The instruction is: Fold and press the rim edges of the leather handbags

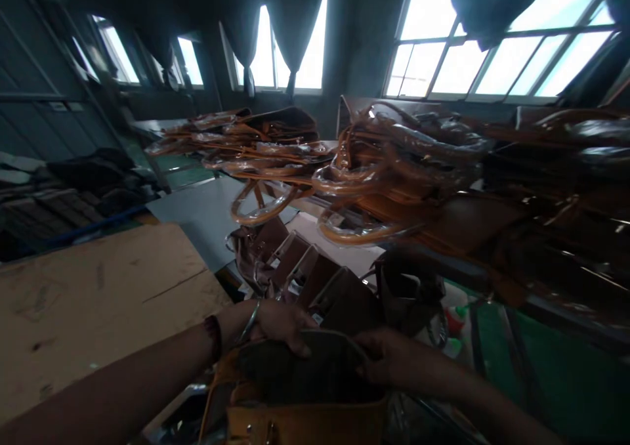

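With the fingers of our left hand (278,323) and right hand (386,356), we clamp the dark rim (327,343) of a tan handbag (305,424), mouth up, near the cardboard's (123,287) right edge.

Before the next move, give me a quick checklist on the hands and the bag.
1. Left hand on the rim: ok, its thumb lies over the edge onto the dark inside.
2. Right hand on the rim: ok, its fingers are at the opposite end.
3. Mouth of the tan bag open: ok, the inside shows between the hands.
4. Inside free of loose items: cannot tell, too dark.
5. Base supported: cannot tell, it is cut off by the frame.
6. Plenty of room beyond the hands: not ok, brown bags stand close behind.
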Available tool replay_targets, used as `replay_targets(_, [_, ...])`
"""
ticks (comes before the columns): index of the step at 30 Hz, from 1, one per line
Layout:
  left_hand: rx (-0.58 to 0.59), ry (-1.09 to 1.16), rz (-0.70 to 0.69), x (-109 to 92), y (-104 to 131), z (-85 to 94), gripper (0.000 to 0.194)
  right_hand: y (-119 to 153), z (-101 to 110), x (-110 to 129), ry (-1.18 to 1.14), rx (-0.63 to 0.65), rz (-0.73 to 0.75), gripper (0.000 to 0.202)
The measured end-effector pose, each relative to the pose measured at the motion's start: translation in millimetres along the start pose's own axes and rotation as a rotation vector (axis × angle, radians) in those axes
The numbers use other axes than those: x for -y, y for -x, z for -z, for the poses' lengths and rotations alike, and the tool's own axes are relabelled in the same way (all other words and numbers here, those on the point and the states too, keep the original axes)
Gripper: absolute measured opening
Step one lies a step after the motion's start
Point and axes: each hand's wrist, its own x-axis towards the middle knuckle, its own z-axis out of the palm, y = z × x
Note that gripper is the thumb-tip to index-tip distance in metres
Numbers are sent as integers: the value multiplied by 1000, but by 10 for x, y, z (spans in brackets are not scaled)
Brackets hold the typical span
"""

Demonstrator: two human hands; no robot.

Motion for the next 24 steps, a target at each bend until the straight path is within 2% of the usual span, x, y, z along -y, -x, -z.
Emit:
replay_targets(3, [24, -58, 13, -106, -113, -92, 30, 149, 65, -99, -44, -10, 19, 18])
replay_targets(7, [112, -45, 9, -254, -217, -233, 41, 340, 175, -175, -74, -15, 70, 22])
replay_targets(11, [204, -50, -4, -391, -275, -369, 47, 479, 298, -318, 14, -73, 99, 24])
replay_targets(17, [149, -104, -30, -557, -377, -511, 46, 645, 449, -486, -5, -172, 95, 29])
replay_targets(24, [101, -139, -15, -643, -455, -588, 50, 823, 470, -546, 54, -237, 62, 25])
